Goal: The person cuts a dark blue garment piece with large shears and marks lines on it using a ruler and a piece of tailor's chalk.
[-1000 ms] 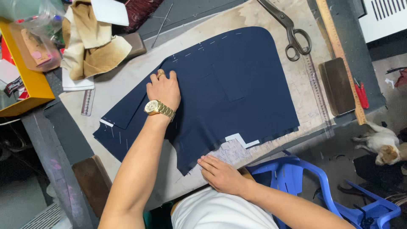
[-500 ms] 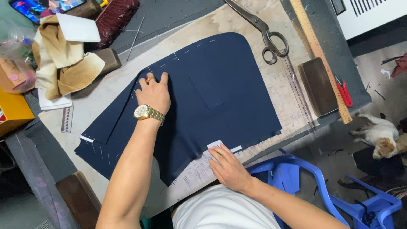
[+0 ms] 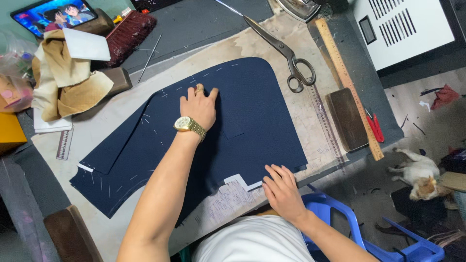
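Navy fabric panel (image 3: 252, 111) lies flat. Left hand (image 3: 198, 106), fingers spread, presses its middle; right hand (image 3: 281, 189), open and flat, rests on its near edge. Scissors (image 3: 284, 51) lie just beyond it.

Matt navy cloth (image 3: 252, 111); shiny metal scissors (image 3: 284, 51); wooden ruler (image 3: 347, 80).

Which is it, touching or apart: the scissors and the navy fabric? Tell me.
Apart. The head view shows bare table between the scissors handles and the navy fabric edge.

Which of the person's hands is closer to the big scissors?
Left. The left hand lies flat on the navy fabric beside the scissors; the right hand rests at the fabric's near edge.
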